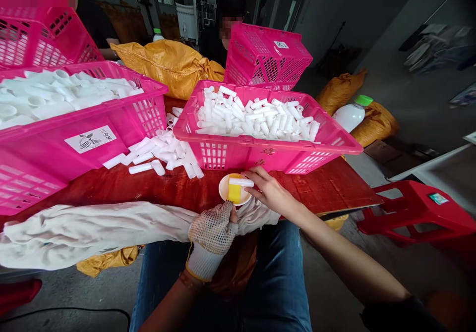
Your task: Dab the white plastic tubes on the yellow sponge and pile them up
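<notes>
My left hand wears a white mesh glove and is closed at the near edge of the red table, just below a small white dish; what it grips is hidden. The dish holds a yellow sponge. My bare right hand pinches a short white plastic tube and holds it lying over the sponge. Right behind the dish stands a pink basket filled with the same white tubes. More loose tubes lie in a heap on the table to the left.
A large pink basket of white tubes stands at left, with another stacked behind it. A white cloth drapes the table's near edge. A person sits across behind a tilted pink basket and yellow sacks. A red stool and a white bottle are at right.
</notes>
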The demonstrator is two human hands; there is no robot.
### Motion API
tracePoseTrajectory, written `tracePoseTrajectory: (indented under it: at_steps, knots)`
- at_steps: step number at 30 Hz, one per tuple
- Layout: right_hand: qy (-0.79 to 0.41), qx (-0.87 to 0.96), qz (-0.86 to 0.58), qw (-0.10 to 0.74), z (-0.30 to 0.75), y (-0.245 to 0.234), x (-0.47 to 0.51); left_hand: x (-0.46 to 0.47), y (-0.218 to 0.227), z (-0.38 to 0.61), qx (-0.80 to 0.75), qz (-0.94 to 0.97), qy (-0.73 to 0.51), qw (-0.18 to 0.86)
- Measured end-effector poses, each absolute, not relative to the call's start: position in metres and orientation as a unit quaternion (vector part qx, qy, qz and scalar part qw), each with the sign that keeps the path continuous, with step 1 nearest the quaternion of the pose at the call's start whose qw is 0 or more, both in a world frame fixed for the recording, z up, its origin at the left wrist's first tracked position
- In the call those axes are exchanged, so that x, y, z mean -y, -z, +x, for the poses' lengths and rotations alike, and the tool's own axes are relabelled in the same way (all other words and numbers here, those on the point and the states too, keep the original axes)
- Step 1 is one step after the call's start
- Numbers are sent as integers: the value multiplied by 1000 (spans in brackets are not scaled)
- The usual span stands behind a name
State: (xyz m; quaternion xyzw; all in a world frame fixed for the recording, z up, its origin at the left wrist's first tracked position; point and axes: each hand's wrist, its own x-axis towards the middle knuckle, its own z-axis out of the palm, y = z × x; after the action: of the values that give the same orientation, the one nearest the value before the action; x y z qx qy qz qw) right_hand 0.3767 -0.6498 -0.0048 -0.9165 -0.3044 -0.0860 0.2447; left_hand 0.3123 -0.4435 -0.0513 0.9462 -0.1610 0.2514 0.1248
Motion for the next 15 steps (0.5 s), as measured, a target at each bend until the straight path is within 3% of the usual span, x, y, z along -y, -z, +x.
tracePoseTrajectory:
  at_steps: [10,15]
  knots:
    - [60,321,-932,160,373,0,650,440,58,311,181,920,-322,132]
    - [83,299,-936,164,371,2,647,440,62,310,175,942,-250,140]
